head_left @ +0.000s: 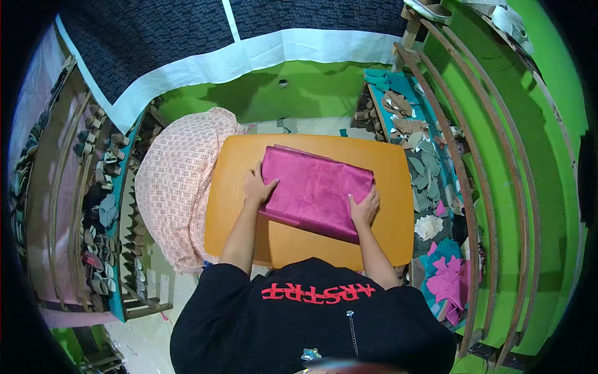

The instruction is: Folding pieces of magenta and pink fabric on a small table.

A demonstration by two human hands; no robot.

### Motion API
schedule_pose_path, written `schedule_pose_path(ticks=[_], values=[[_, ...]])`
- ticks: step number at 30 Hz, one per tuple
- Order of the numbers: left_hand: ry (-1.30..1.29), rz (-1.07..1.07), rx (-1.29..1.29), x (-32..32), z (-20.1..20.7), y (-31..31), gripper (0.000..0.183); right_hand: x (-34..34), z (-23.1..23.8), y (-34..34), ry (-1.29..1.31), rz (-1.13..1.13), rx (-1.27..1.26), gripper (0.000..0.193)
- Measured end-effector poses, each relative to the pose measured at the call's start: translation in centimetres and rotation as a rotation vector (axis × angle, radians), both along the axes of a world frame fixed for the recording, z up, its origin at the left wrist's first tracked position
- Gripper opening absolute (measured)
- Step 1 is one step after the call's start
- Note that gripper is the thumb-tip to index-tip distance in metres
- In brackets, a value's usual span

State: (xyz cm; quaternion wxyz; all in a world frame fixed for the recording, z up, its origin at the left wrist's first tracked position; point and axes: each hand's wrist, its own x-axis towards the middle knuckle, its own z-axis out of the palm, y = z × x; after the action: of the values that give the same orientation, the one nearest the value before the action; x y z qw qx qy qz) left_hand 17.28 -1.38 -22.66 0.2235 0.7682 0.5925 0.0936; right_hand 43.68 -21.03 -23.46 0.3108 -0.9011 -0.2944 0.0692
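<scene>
A folded piece of shiny magenta fabric [314, 193] lies at a slant over the orange table [237, 162]. My left hand [256, 185] grips its left edge, thumb on top and the fingers along the side, partly hidden. At the opposite edge, my right hand [365, 206] holds the fabric the same way, its thumb resting on the upper face. The folded layers show along the far and near edges of the bundle.
A pale patterned cloth [177, 181] covers a bulky shape left of the table. Shoe racks [103, 206] stand further left. On the right, a low bench carries grey-green scraps [423, 168] and pink scraps [448, 280] beside wooden rails [467, 206].
</scene>
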Motion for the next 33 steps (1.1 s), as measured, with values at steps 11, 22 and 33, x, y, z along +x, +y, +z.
schedule_pose_path(ticks=[11, 22, 33], values=[[-0.259, 0.129, -0.513, -6.0, 0.8, -0.7, 0.069, 3.2, -1.0, -2.9, 0.948, -0.045, 0.041, 0.055], [-0.826, 0.094, -0.651, -10.8, 5.5, -4.4, 0.048, -0.8, 2.7, -3.2, 0.934, 0.232, 0.312, 0.048], [-0.432, 0.134, -0.109, -9.3, -1.1, -7.8, 0.063, -0.5, 0.0, -5.3, 0.639, 0.162, 0.11, 0.06]])
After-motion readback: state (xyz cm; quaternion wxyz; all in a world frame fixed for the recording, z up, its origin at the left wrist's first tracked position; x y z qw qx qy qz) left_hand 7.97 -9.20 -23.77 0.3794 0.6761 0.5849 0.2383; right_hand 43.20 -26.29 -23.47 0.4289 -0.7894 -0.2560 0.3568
